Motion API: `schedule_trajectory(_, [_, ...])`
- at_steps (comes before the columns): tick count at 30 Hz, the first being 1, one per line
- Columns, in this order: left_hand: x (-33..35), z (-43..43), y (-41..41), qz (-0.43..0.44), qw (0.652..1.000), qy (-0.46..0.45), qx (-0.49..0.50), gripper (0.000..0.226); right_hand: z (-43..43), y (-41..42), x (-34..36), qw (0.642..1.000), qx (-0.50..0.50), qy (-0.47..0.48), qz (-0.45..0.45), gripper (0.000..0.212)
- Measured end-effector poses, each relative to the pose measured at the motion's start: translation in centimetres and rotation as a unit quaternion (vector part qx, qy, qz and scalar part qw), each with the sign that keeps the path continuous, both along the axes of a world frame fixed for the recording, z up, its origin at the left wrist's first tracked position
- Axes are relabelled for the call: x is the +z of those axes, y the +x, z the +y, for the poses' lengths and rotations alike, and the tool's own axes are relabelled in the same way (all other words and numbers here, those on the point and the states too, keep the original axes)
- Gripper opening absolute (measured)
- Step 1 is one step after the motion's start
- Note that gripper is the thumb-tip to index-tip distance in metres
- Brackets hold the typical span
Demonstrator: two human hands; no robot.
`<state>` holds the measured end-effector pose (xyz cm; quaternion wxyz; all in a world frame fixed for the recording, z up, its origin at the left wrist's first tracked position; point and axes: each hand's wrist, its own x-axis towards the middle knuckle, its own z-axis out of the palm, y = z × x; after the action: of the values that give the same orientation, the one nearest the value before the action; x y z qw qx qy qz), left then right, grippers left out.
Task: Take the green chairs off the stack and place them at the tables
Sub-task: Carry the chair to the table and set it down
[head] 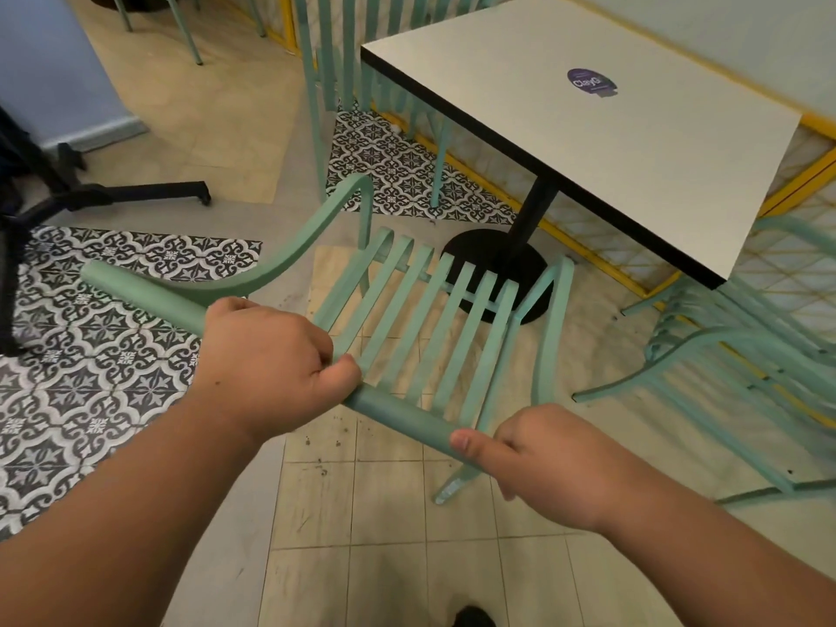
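At frame centre we hold the green slatted metal chair (398,416) by its top rail: our left grip (271,368) and right grip (556,463) both curl closed around it, just beside the white square worktop (588,142) at upper right.

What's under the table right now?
A black post on a round black base. The held chair's slats cover the base's near edge; the tabletop hides the rest.

Chair stack (746,355) blurred (slats smeared), cut off at right.
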<state>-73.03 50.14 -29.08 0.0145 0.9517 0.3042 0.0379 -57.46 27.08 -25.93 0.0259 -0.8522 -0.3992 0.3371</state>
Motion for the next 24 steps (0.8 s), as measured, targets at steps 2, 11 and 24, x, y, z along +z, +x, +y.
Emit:
schedule_trajectory(2, [-0.1,-0.2,-0.2,-0.025,1.0,-0.012,0.011,0.052,-0.2,0.2,-0.1,0.999,-0.016,0.012,0.027,0.102])
schedule_trajectory(11, [-1.7,1.1,-2.1,-0.451,0.737,-0.327,0.382,0.102,-3.8,2.5,0.1,0.987,-0.023,0.059,0.146,0.064])
schedule_trajectory(24, [-2.7,4.6,0.3,-0.409,0.768,-0.276,0.408,0.089,-2.2,-0.5,-1.3,0.977,0.044,0.106,0.177,0.031])
